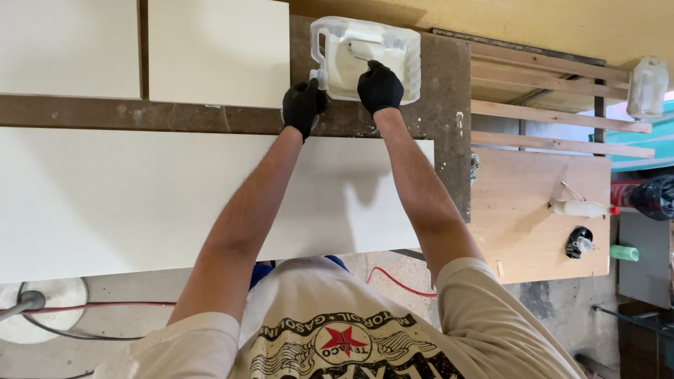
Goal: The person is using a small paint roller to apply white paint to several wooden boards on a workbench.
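Our right hand (380, 87), in a black glove, grips the roller (372, 50) inside the clear paint tray (407, 70), while our gloved left hand (303, 105) clasps the tray's near left corner. The tray sits at the far edge of the tabletop (442, 105), pooled with white paint. We judge the loading underway, and the long white board (140, 196) nearer us already looks evenly white.

- Left hand (303, 105) and right hand (380, 86): black gloves.
- Paint tray (404, 60) at twelve o'clock: clear plastic, white paint.
- Boards (112, 200): plain cream-white.
- Bench (449, 105): dark brown, speckled.
- Cable (400, 283) at six o'clock: red.
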